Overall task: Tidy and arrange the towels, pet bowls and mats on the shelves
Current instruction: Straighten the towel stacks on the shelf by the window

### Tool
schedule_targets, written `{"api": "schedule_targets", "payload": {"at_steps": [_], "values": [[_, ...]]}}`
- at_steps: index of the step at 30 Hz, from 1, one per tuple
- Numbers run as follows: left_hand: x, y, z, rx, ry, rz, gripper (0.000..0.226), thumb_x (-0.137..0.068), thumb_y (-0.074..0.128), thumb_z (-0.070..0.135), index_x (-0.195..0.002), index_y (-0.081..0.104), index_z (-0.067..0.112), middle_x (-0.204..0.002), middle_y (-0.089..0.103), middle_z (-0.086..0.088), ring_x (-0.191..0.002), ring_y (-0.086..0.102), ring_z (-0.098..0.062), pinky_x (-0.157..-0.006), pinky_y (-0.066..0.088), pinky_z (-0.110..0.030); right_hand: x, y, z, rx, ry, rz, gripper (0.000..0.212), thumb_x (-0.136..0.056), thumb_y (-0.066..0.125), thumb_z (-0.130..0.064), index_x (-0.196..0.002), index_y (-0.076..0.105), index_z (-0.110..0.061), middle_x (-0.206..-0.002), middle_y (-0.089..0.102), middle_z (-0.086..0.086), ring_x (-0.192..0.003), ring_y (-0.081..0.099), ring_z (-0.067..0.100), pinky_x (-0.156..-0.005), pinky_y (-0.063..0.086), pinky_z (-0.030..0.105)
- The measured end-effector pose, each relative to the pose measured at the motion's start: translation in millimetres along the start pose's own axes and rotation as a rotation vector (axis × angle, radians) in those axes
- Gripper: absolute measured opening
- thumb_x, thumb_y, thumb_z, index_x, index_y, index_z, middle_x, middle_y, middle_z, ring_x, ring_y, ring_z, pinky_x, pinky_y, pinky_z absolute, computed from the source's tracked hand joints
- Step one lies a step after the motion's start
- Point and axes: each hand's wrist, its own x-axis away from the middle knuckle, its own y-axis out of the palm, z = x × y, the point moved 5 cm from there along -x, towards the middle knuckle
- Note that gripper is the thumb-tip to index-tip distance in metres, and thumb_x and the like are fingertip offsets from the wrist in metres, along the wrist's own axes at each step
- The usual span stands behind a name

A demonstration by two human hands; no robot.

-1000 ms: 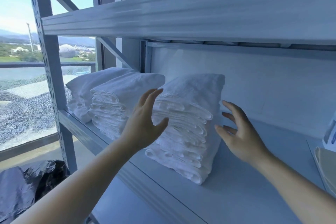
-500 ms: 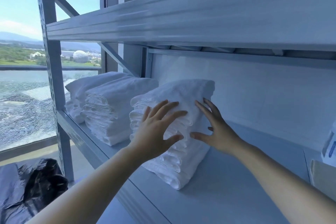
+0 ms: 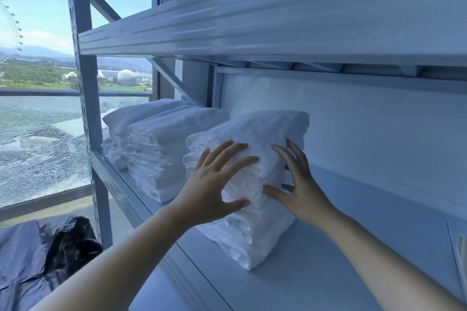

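Hands are working as a pair: the left hand is lying flat, fingers spread and straight, against the layered front folds of the nearest stack of white folded terry towels, gripping nothing. The right hand is pressing on the stack's front right corner, equally spread and uncurled.

That stack is sitting straight ahead of both hands, bracketed between them on the pale grey metal shelf. Its long axis is running from the shelf's front lip back toward the wall. A narrow gap is showing between it and the middle stack of white towels to its left, with the far stack of white towels beyond.

Any squaring-up is probably turning on that leftward gap, and the right hand is sitting better placed to nudge the stack across.
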Motion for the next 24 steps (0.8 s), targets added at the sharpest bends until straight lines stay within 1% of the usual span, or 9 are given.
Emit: {"api": "schedule_targets", "payload": {"at_steps": [3, 6, 9, 12, 15, 17, 19, 22, 24], "values": [[2.1, -3.9, -8.1, 0.019, 0.008, 0.014, 0.072, -0.076, 0.063, 0.057, -0.138, 0.029, 0.044, -0.151, 0.023, 0.013, -0.144, 0.008, -0.011, -0.111, 0.024, -0.056, -2.1, 8.4, -2.6, 0.007, -0.012, 0.018, 0.074, -0.077, 0.071, -0.038, -0.123, 0.020, -0.066, -0.143, -0.006, -0.035, -0.130, 0.026, 0.000, -0.099, 0.045, 0.032], [4.9, -6.4, -13.6, 0.045, 0.008, 0.044, 0.068, -0.076, 0.061, 0.057, -0.136, 0.032, 0.043, -0.150, 0.026, 0.012, -0.143, 0.012, -0.013, -0.108, 0.030, -0.055, -2.2, 15.5, -4.6, 0.037, -0.031, 0.034, 0.074, -0.078, 0.069, -0.040, -0.128, 0.020, -0.063, -0.144, -0.007, -0.033, -0.128, 0.023, -0.008, -0.098, 0.044, 0.030], [8.2, -7.4, -14.6, 0.053, 0.020, 0.059, 0.067, -0.076, 0.062, 0.054, -0.136, 0.034, 0.042, -0.150, 0.027, 0.011, -0.143, 0.014, -0.014, -0.108, 0.031, -0.054, -0.3, 17.3, -5.5, 0.038, -0.038, 0.024, 0.073, -0.077, 0.066, -0.045, -0.133, 0.021, -0.058, -0.144, -0.007, -0.034, -0.132, 0.022, -0.005, -0.098, 0.041, 0.025], [7.8, -9.9, -17.3, 0.025, 0.069, 0.050, 0.068, -0.079, 0.062, 0.053, -0.138, 0.029, 0.043, -0.150, 0.027, 0.010, -0.143, 0.016, -0.013, -0.108, 0.032, -0.052, -0.6, 0.4, -4.7, 0.065, -0.057, 0.013, 0.068, -0.072, 0.063, -0.049, -0.130, 0.027, -0.056, -0.145, 0.001, -0.033, -0.129, 0.028, -0.006, -0.096, 0.043, 0.021], [0.8, -18.1, -33.1, -0.026, 0.058, 0.064, 0.073, -0.077, 0.060, 0.060, -0.139, 0.026, 0.045, -0.149, 0.028, 0.007, -0.140, 0.022, -0.015, -0.109, 0.031, -0.053, -6.7, -21.0, 0.7, 0.187, -0.092, 0.037, 0.073, -0.070, 0.064, -0.051, -0.133, 0.028, -0.052, -0.147, 0.006, -0.029, -0.132, 0.024, -0.009, -0.098, 0.042, 0.024], [-2.6, -21.1, -47.3, -0.019, 0.009, 0.052, 0.079, -0.072, 0.060, 0.067, -0.140, 0.025, 0.044, -0.151, 0.024, 0.005, -0.140, 0.021, -0.017, -0.110, 0.029, -0.050, -9.2, -25.3, 6.5, 0.201, -0.056, 0.038, 0.082, -0.067, 0.066, -0.053, -0.137, 0.024, -0.051, -0.149, 0.001, -0.029, -0.134, 0.017, -0.011, -0.101, 0.039, 0.027], [-1.4, -19.1, -58.6, 0.023, -0.037, 0.026, 0.084, -0.069, 0.060, 0.069, -0.140, 0.022, 0.047, -0.153, 0.018, 0.008, -0.141, 0.017, -0.015, -0.109, 0.027, -0.045, -8.7, -19.0, 10.5, 0.175, 0.002, 0.019, 0.092, -0.063, 0.068, -0.056, -0.138, 0.015, -0.056, -0.148, -0.005, -0.033, -0.138, 0.012, -0.007, -0.106, 0.035, 0.031], [6.1, -14.4, -65.6, 0.130, -0.127, 0.022, 0.085, -0.068, 0.060, 0.068, -0.140, 0.016, 0.051, -0.152, 0.011, 0.016, -0.136, 0.016, -0.004, -0.101, 0.029, -0.034, -3.4, -5.8, 14.2, 0.088, 0.087, 0.028, 0.100, -0.058, 0.071, -0.057, -0.131, 0.004, -0.068, -0.147, -0.007, -0.035, -0.139, 0.016, 0.001, -0.107, 0.036, 0.037], [15.2, -10.9, -65.6, 0.136, -0.163, 0.041, 0.083, -0.071, 0.057, 0.067, -0.140, 0.014, 0.051, -0.153, 0.008, 0.017, -0.135, 0.018, -0.004, -0.098, 0.030, -0.033, -0.2, 0.6, 16.0, 0.035, 0.119, 0.040, 0.102, -0.058, 0.071, -0.056, -0.130, 0.001, -0.068, -0.148, -0.006, -0.034, -0.140, 0.018, 0.004, -0.103, 0.038, 0.035]]}}
